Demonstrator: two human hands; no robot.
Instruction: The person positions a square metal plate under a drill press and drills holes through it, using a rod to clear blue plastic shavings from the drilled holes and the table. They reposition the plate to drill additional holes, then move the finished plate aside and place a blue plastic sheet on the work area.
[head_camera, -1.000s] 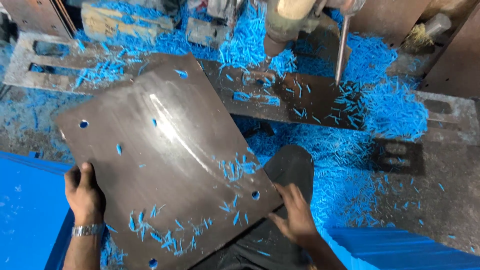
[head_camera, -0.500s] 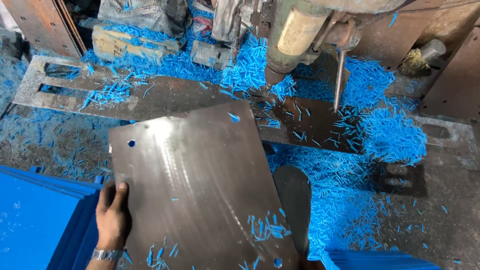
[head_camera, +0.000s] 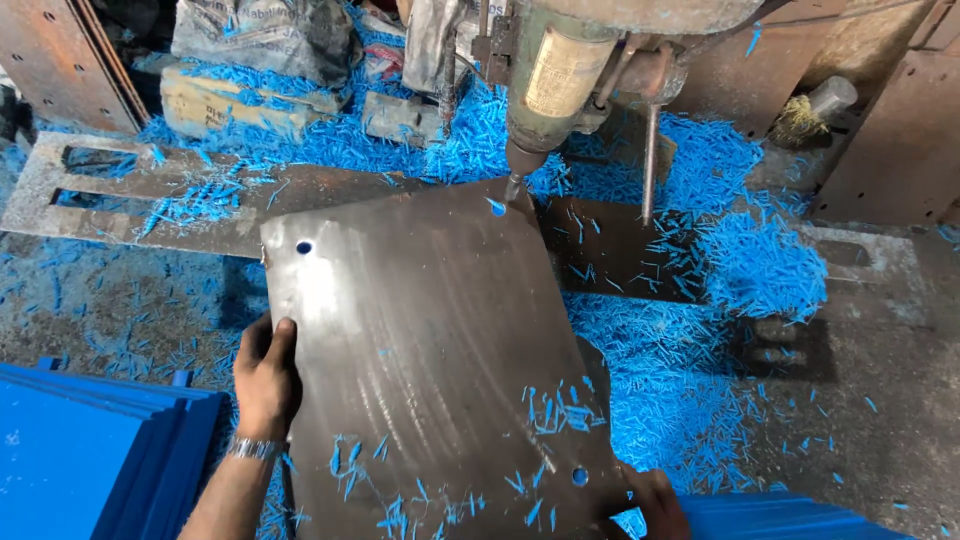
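- Left hand (head_camera: 266, 378) grips the left edge of the steel plate (head_camera: 430, 340), thumb on top and the other fingers curled under the rim; a metal watch band (head_camera: 252, 448) sits on that wrist.
- Right hand (head_camera: 652, 500) holds the plate at its near right corner, only partly in view at the bottom of the frame, fingers closed on the edge.
- Steel plate lies flat and slightly turned on the drill table (head_camera: 620, 250), its far right corner directly below the drill bit (head_camera: 514, 186).
- Drill bit hangs from the green drill head (head_camera: 555, 75) just above the plate's far corner; whether the tip touches the metal cannot be told.
- One round hole (head_camera: 304, 247) shows near the plate's far left corner, another hole (head_camera: 579, 477) near its near right corner, close to the right hand.
- Blue plastic shavings (head_camera: 760, 260) lie scattered on the plate's near half and heaped thickly to the right of the plate and behind it.
- Stacked blue sheets (head_camera: 90, 450) lie left of the plate, beside the left forearm.
- A slotted steel piece (head_camera: 60, 190) lies beyond the plate's far left corner, partly covered in shavings.
- A thin steel rod (head_camera: 651, 160) stands upright to the right of the drill bit.
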